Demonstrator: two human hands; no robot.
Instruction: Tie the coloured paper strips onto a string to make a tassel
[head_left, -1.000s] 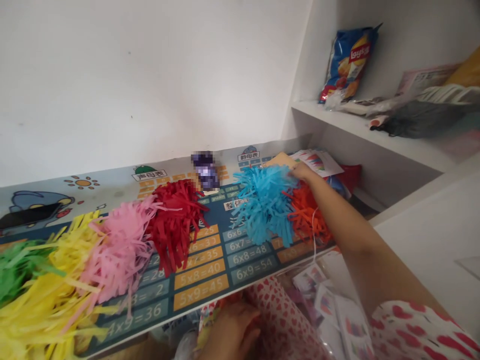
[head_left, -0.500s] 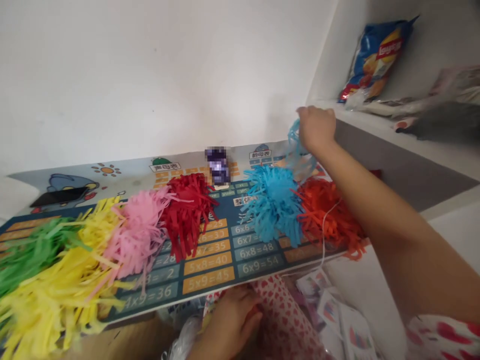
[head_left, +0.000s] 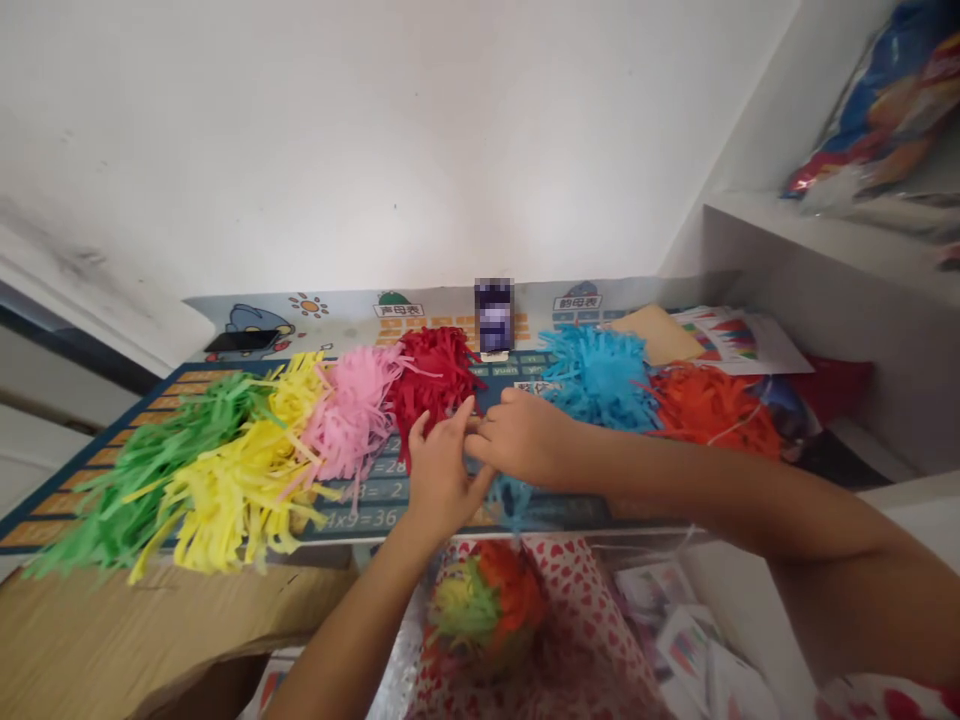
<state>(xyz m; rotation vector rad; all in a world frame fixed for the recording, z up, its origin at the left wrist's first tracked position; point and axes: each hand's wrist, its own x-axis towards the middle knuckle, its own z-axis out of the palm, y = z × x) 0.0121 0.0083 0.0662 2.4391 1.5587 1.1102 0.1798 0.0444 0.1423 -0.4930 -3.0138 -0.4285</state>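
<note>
My right hand [head_left: 529, 440] is closed over the middle of the table mat [head_left: 431, 515], with light blue paper strips [head_left: 514, 503] hanging beneath it. Against its fingertips is my left hand [head_left: 442, 478], fingers apart and thumb stretched out. Just behind lies a dark red fringed paper bunch [head_left: 435, 370]. A blue bunch [head_left: 600, 375] and an orange-red bunch [head_left: 716, 408] sit to the right. Pink [head_left: 352, 405], yellow [head_left: 240, 490] and green [head_left: 165, 450] bunches lie to the left. A multicoloured paper ball [head_left: 487, 605] rests on the heart-patterned cloth [head_left: 592, 610] in my lap.
A phone-like device [head_left: 494, 318] stands near the wall, and a dark phone [head_left: 244, 342] lies at the back left. Printed sheets [head_left: 750, 340] and a tan paper [head_left: 656, 335] are at the back right. A shelf [head_left: 817, 230] juts out on the right.
My right hand has come from the back right to the middle with the light blue strips. My left hand has risen from my lap to meet it. The view has shifted, showing the multicoloured ball.
</note>
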